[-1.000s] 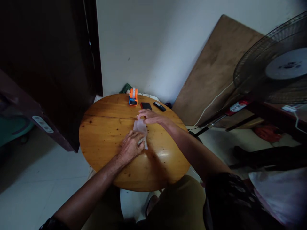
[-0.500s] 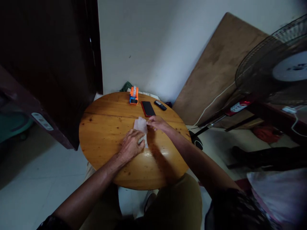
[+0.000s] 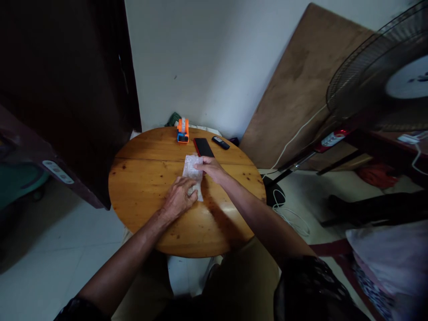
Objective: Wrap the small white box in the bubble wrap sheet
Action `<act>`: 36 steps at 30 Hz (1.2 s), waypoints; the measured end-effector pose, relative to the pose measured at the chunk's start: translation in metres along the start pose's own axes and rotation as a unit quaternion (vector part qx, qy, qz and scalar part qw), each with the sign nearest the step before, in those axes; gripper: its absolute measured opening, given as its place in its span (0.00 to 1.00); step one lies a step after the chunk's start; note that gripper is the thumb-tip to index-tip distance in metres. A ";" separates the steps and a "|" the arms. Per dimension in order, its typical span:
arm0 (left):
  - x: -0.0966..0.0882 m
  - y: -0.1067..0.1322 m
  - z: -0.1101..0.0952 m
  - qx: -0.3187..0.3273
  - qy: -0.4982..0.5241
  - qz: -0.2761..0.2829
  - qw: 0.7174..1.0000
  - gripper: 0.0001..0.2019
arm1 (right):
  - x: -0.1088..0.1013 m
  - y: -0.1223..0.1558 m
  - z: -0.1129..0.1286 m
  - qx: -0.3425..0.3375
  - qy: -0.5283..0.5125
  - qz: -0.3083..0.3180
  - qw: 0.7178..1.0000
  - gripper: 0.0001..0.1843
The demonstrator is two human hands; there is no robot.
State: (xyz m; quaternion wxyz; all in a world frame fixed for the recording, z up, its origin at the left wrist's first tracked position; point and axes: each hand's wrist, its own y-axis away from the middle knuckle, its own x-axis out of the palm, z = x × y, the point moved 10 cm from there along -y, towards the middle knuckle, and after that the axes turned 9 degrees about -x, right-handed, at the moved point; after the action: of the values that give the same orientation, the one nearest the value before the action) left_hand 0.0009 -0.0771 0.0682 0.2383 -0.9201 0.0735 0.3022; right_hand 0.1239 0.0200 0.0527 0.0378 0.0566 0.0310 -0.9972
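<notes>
A small piece of clear bubble wrap (image 3: 191, 171) lies on the round wooden table (image 3: 147, 178). My left hand (image 3: 177, 199) presses on its near end with curled fingers. My right hand (image 3: 209, 167) grips its right edge with fingers closed on it. Behind the wrap, near the table's far edge, lie a black phone (image 3: 203, 146), an orange and blue tape dispenser (image 3: 182, 130) and a small dark remote (image 3: 221, 142).
A dark wooden door (image 3: 67, 89) stands at the left of the table. A brown board (image 3: 301, 89) leans on the white wall at the right. A large fan (image 3: 384, 84) fills the upper right. Cables lie on the floor (image 3: 290, 214).
My right hand has drawn back from near the phone to the bubble wrap's right edge and closed on it. The left hand has stayed on the wrap. The camera shifted slightly.
</notes>
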 end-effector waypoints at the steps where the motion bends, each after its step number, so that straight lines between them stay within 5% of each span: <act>1: -0.002 0.000 0.001 -0.005 -0.005 -0.006 1.000 0.12 | 0.001 0.003 0.005 -0.018 -0.004 0.006 1.000 0.12; 10: -0.017 0.006 0.006 -0.090 -0.122 -0.060 0.987 0.10 | 0.018 0.041 0.041 -0.152 0.117 0.070 0.979 0.10; 20: -0.025 0.004 0.027 -0.130 -0.005 -0.095 0.987 0.33 | 0.020 0.058 0.045 -0.190 0.236 0.047 0.952 0.06; 29: -0.008 -0.003 0.043 -0.119 0.066 -0.045 0.990 0.16 | 0.029 0.096 0.041 -0.219 0.304 0.048 0.926 0.06; 36: -0.010 0.000 0.036 -0.093 0.043 -0.013 0.995 0.09 | 0.034 0.109 0.046 -0.245 0.365 0.043 0.897 0.08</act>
State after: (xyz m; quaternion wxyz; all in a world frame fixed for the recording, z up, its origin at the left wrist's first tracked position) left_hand -0.0264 -0.0603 0.0489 0.1523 -0.9513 0.0430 0.2647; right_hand 0.0940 -0.0939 0.0877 0.0798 0.4070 0.2834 -0.8647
